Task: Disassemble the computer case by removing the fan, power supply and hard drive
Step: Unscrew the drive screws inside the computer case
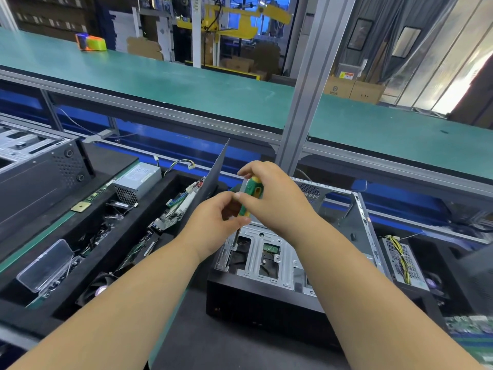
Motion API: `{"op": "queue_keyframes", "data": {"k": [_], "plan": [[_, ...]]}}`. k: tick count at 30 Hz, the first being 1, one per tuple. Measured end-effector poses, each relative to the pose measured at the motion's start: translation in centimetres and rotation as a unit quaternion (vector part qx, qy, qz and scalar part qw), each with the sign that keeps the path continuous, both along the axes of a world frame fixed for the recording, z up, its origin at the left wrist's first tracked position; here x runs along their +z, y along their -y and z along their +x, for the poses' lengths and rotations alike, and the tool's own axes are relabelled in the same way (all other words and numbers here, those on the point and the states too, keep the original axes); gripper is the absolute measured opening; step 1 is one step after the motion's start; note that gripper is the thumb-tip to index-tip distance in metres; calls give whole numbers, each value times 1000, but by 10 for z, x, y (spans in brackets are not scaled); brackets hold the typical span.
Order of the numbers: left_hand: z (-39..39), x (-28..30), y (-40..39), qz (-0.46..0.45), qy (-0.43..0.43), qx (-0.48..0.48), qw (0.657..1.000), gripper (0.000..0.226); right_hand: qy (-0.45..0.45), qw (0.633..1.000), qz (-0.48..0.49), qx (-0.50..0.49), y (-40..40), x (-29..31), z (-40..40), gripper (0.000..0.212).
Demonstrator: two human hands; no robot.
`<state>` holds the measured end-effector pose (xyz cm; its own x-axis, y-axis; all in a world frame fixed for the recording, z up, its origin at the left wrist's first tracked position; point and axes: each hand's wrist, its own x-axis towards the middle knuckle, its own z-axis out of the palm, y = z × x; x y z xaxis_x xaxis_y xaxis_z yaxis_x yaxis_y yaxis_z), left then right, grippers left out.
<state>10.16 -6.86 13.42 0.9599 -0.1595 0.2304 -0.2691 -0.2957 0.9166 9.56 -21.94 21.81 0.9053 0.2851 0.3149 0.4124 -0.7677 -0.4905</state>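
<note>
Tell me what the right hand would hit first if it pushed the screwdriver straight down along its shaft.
Probably the silver drive bracket in the computer case; the screwdriver tip already looks seated there, though depth is unclear.

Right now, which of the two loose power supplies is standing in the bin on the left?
The plain silver power supply with the white label, in the left bin. The other power supply, with yellow wires, sits right of the computer case.

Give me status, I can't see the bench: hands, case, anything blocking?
Both hands on the screwdriver: right hand grips handle, left hand pinches below. Tip down on drive bracket inside open computer case. Nothing blocking.
</note>
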Motion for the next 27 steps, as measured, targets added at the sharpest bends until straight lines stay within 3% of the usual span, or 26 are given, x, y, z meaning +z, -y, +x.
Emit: {"op": "queue_keyframes", "data": {"k": [8,12,21,27], "plan": [[-6,6,5,34,46,14,998,26,22,999,-17,-25,-6,-12,0,43],[-5,0,-2,41,-6,-22,999,32,-2,999,19,-27,-5,-10,2,54],[-5,-1,-4,-9,-16,-26,1000,29,-37,997,74,-1,-6,-8,-2,42],[-4,-1,-4,78,32,28,996,13,9,998,55,3,-8,-8,-3,45]]}}
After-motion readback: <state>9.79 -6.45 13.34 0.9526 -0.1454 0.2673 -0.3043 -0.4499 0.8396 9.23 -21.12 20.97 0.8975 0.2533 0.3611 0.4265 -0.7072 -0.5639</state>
